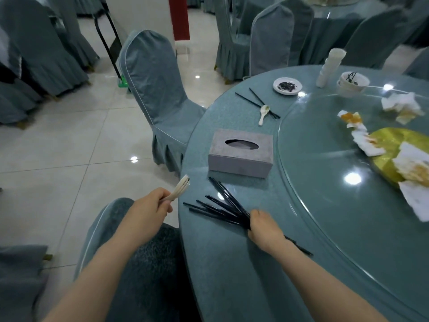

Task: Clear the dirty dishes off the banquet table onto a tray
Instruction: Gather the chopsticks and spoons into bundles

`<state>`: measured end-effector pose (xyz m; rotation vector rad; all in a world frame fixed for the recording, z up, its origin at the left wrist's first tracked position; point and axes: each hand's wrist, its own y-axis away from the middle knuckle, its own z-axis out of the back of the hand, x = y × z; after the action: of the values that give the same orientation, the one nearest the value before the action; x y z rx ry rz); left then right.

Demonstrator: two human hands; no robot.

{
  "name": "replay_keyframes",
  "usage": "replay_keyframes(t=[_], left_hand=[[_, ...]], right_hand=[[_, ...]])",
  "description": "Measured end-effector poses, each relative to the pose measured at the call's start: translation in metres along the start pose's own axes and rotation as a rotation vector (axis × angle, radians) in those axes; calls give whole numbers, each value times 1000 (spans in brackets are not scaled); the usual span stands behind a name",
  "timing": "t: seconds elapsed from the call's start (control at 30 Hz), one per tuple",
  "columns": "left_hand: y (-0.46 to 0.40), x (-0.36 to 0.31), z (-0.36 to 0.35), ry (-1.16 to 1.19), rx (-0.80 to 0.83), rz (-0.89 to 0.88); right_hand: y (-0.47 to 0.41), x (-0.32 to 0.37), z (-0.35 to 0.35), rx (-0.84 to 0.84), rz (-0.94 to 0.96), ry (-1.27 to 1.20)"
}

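My right hand (264, 231) grips a fanned bundle of several black chopsticks (222, 208) low over the near edge of the round table (232, 263). My left hand (151, 210) holds white spoons (181, 188) by their handles, just off the table's edge. Farther along the rim lie two more black chopsticks (255, 102) with a white spoon (263, 113) across them. Beyond them sit a small white plate (287, 86) with dark scraps, a stack of white cups (329, 67) and white bowls (352, 83) with dark bits inside.
A grey tissue box (241, 154) stands between my hands and the far chopsticks. The glass turntable (325, 159) carries crumpled stained napkins (401, 108) and a gold cloth (392, 145). Covered chairs (157, 89) stand beside and below me on the tiled floor.
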<state>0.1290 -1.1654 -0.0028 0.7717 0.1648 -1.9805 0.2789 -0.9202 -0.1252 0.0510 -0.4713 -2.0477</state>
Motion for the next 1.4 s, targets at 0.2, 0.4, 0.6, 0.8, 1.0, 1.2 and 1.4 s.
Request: replay_keyframes(t=[0.2, 0.4, 0.6, 0.8, 1.0, 1.2, 1.4], left_hand=[[1, -2, 1, 14, 26, -25], [5, -4, 7, 46, 29, -61], [12, -2, 10, 44, 30, -76], [13, -5, 17, 20, 26, -112], [15, -15, 16, 11, 28, -171], [13, -30, 13, -5, 22, -210], [10, -35, 12, -46, 11, -230]], right_hand=[[16, -2, -1, 89, -16, -126], [27, 11, -6, 75, -62, -14], [42, 7, -9, 73, -117, -94], [51, -2, 9, -52, -112, -147], [48, -10, 37, -388, -176, -490], [39, -18, 65, -697, -187, -821], [35, -27, 71, -848, -230, -951]])
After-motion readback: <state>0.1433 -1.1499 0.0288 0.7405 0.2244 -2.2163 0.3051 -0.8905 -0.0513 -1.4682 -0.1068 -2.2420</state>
